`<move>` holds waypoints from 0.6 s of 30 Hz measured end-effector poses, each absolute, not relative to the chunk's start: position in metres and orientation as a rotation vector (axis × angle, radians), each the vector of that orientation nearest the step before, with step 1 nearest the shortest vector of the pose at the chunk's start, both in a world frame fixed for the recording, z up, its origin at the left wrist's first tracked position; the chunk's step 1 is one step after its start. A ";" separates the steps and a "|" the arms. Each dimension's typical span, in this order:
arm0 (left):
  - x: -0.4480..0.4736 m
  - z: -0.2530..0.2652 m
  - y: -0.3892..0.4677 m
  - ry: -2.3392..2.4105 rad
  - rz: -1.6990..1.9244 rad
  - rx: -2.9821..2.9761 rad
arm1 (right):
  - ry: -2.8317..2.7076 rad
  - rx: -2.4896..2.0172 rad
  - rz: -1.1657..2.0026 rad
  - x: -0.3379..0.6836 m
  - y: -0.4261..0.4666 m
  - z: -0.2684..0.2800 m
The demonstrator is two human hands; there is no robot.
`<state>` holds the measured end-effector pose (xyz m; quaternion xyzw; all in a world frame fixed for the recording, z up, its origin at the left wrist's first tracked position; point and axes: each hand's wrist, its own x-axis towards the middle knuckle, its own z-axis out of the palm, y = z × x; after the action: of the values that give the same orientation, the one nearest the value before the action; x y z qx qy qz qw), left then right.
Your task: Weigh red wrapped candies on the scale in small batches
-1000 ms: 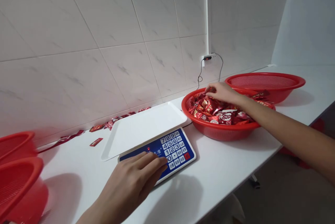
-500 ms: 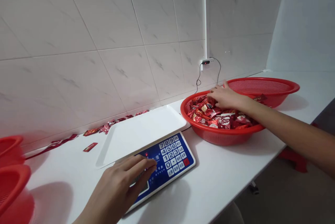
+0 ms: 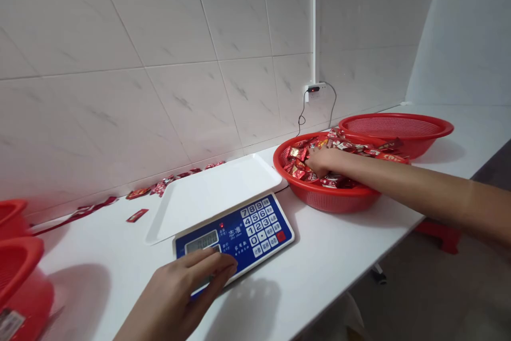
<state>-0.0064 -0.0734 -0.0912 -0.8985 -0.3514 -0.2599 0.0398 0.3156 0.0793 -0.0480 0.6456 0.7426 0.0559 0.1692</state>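
My left hand [image 3: 187, 282] hovers over the lower left of a blue-and-white digital scale [image 3: 239, 248], its fingers bent and the fingertips meeting the thumb with nothing visible in them. A white tray [image 3: 219, 192] on top of the scale bears nothing. On the right, my right hand [image 3: 324, 161] reaches down into a red plastic basket [image 3: 331, 200] heaped with red-wrapped sweets [image 3: 297, 154]. Its fingers are sunk among the wrappers, so whether they grip any is hidden.
A second red basket [image 3: 399, 117] stands behind the full one. More red baskets [image 3: 24, 261] are at the left edge. Loose wrapped sweets [image 3: 159, 186] lie along the wall, and a small red packet [image 3: 137, 215] lies nearer. A cable [image 3: 300, 120] hangs from the wall socket.
My right hand has moved from the basket's back part down and nearer, into the sweets. My left hand has stayed about in place, while the view has shifted slightly.
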 end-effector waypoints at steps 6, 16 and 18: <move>-0.014 -0.096 -0.079 -1.129 -0.735 -2.811 | 2.256 1.804 0.181 0.326 0.085 -0.041; -0.039 -0.098 -0.063 -1.411 -1.211 -2.634 | 2.287 1.906 -0.119 0.354 0.088 -0.038; -0.031 -0.087 -0.062 -1.496 -1.185 -2.627 | 2.410 1.941 0.040 0.343 0.093 -0.049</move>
<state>-0.0308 -0.0622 -0.0873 -0.8080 -0.4601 -0.3643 -0.0528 0.3428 0.0931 -0.0493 0.6270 0.7785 0.0128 0.0237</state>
